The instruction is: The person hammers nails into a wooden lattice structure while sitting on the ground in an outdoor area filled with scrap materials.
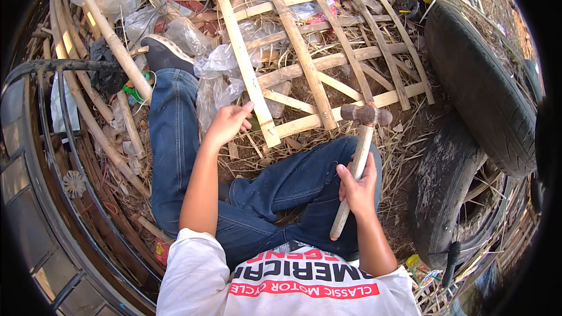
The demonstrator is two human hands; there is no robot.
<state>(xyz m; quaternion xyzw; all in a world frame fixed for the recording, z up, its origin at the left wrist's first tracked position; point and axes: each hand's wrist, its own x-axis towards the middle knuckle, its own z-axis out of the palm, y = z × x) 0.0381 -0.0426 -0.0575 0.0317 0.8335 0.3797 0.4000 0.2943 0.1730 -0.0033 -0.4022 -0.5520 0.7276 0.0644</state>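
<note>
A lattice of split bamboo slats lies on the ground in front of me, its strips crossing in a grid. My left hand is beside its left edge slat, fingertips at or close to the wood. Those fingers are curled together, and what they pinch, if anything, is too small to make out. Wrapped round a wooden handle, my right hand holds a hammer over my bent right knee. The rusty hammer head points away from me, near the lattice's closest slat.
Two worn tyres stand and lean at the right. On the left are bamboo poles and a black metal frame. Crumpled clear plastic bags and dry straw litter the ground. My shoe rests beside the bags.
</note>
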